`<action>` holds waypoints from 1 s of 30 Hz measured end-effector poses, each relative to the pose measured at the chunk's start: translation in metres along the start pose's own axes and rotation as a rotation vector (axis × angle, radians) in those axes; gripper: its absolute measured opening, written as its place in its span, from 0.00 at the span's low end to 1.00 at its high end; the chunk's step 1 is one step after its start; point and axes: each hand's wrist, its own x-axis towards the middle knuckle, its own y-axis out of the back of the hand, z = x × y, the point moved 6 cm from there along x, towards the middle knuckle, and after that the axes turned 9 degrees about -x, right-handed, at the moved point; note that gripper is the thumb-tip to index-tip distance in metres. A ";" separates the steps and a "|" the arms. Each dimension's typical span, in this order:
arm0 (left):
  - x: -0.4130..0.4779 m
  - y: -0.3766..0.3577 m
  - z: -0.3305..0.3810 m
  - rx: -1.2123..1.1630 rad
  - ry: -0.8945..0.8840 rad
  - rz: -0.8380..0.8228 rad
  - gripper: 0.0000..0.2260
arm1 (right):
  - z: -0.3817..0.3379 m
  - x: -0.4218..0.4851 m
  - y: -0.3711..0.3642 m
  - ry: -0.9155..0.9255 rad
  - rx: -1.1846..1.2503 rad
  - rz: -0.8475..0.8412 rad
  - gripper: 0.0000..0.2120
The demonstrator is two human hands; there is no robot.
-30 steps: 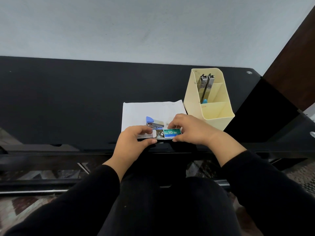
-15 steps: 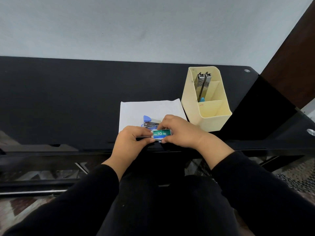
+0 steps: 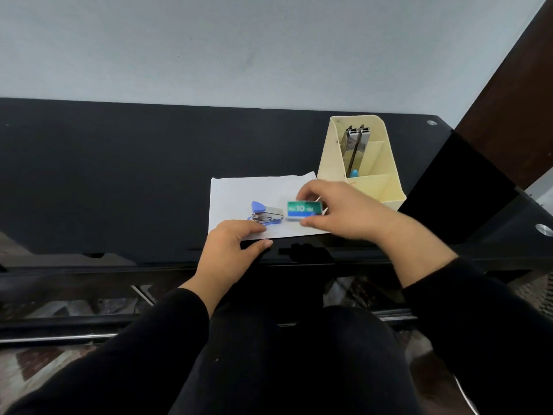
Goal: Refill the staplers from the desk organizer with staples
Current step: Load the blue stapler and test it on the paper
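Right hand (image 3: 344,212) pinches staple box (image 3: 303,209) by its long edges, mid-frame; likely light, crushable card. Left hand (image 3: 230,253) loose, empty.

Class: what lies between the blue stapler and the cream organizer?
In the head view, the green staple box, pinched by the right hand, over the white paper.

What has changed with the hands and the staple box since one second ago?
The left hand has let go of the staple box and now rests at the near edge of the paper. The right hand alone pinches the box and has carried it forward, to the right of the blue stapler. The stapler, the paper and the organizer with its second stapler stayed put.
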 end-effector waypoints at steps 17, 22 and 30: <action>-0.003 0.001 0.004 -0.030 0.048 0.013 0.03 | 0.076 -0.029 0.060 -0.437 -0.249 0.081 0.15; 0.001 0.002 0.005 -0.062 0.121 0.003 0.06 | 0.064 -0.027 0.063 -0.453 -0.429 0.127 0.11; 0.011 0.018 -0.001 -0.018 0.150 0.151 0.12 | -0.024 -0.002 0.017 0.067 -0.129 0.192 0.08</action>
